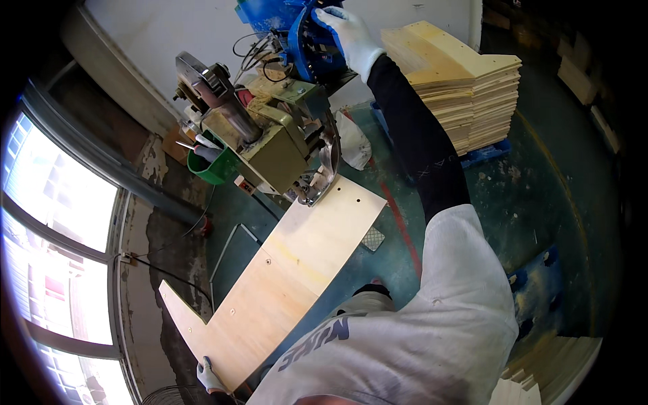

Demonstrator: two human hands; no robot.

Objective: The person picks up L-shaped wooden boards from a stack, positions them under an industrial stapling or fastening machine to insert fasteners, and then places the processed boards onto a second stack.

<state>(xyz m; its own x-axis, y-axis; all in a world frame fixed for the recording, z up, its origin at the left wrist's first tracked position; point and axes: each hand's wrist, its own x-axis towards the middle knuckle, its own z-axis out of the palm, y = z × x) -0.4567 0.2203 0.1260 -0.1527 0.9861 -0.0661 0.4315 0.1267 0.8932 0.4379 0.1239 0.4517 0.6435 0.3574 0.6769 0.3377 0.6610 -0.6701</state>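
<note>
Head view: left hand point(209, 376) fingers curled, gripping plywood panel point(283, 277) edge; right hand point(351, 37) fingers wrapped on blue machine lever point(307, 44). Green cup point(214, 165) holds small tools.

Your white-gloved right hand point(351, 37) grips the blue machine handle point(307, 44) at far centre. Your gloved left hand point(209, 376) holds the near corner of the long pale plywood panel point(283, 277) under the olive-green machine head point(277, 152). Stacked plywood panels point(466, 88) sit far right.
</note>
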